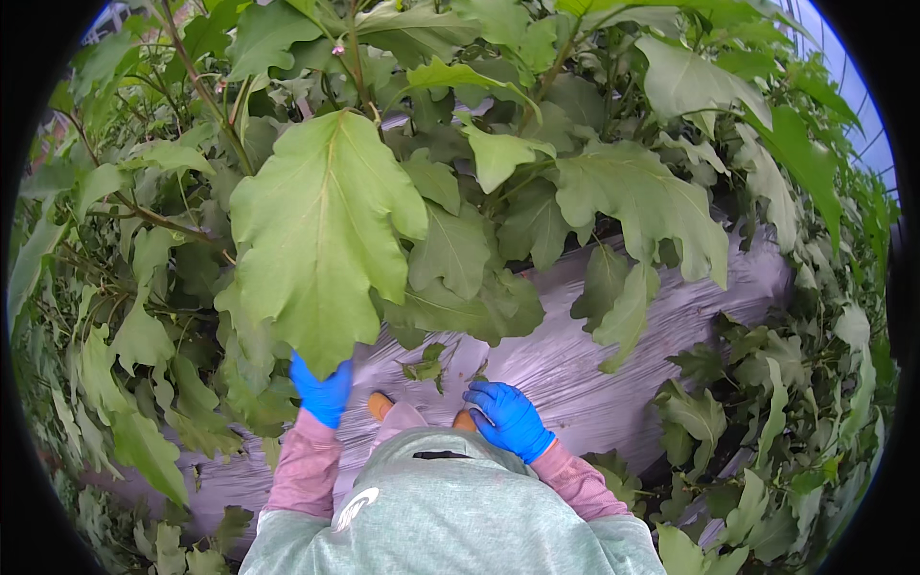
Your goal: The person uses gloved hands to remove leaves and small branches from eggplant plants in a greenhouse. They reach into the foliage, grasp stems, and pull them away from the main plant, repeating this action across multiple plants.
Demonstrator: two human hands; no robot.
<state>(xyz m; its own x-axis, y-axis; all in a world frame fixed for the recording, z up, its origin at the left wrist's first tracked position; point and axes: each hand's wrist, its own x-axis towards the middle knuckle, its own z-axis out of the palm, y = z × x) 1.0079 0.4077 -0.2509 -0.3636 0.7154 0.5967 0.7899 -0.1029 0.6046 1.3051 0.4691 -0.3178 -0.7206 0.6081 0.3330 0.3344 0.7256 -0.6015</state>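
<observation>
My left hand (321, 390), in a blue glove, reaches up beneath a large lobed green leaf (327, 230); its fingers are hidden behind the leaf's lower end, so I cannot tell what it holds. My right hand (507, 420), also gloved in blue, is in front of my body with the fingers bent and the thumb to the left. Whether a thin stem lies between its fingertips is too small to tell. Close to those fingertips is a small leafy sprig (431, 365), seen against the plastic sheeting (575, 359).
Tall leafy plants, which look like eggplant, rise in front with a pink flower (338, 49) and woody stems (169, 224). More foliage (762, 402) lines the right side. My orange-brown shoes (379, 406) stand on the sheeting. A greenhouse-like wall (855, 93) shows at the upper right.
</observation>
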